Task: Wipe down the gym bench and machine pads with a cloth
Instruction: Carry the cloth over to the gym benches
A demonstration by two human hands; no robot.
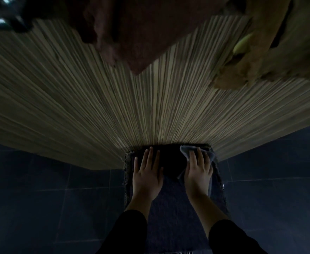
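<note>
A dark padded bench [170,195] runs from the bottom of the head view up to a ribbed wall. My left hand [147,173] lies flat on the pad with straight fingers. My right hand [198,171] presses a grey cloth [187,151] flat against the pad's far right part, fingers straight on top of it. The cloth's edge curls up past my fingertips. Black sleeves cover both forearms lower down.
A ribbed tan wall [150,107] rises right behind the bench's far end. Dark floor tiles [49,189] lie on both sides. A dark red towel [132,33] and a tan cloth [260,52] hang above, with metal gear [0,13] at top left.
</note>
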